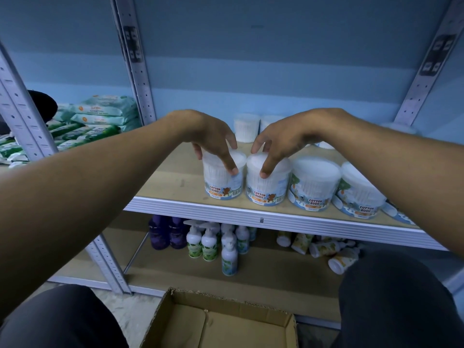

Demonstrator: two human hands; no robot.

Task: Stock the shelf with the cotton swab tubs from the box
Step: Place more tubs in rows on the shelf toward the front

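Observation:
Several clear cotton swab tubs with "Cotton Buds" labels stand in a row along the front of the wooden shelf (175, 182). My left hand (213, 139) grips the leftmost tub (223, 182) from above, fingers curled over its lid. My right hand (278, 141) grips the tub beside it (266, 189) the same way. Two more tubs (313, 187) stand to the right of these. Other tubs (246, 126) stand at the back of the shelf. The cardboard box (221, 322) lies open on the floor below; its visible inside shows no tubs.
Packs of wet wipes (100, 114) are stacked on the neighbouring shelf at left. The lower shelf holds purple bottles (165, 232), white pump bottles (208, 242) and several tipped-over tubes (324, 247). Metal uprights (135, 59) frame the bay. My knees flank the box.

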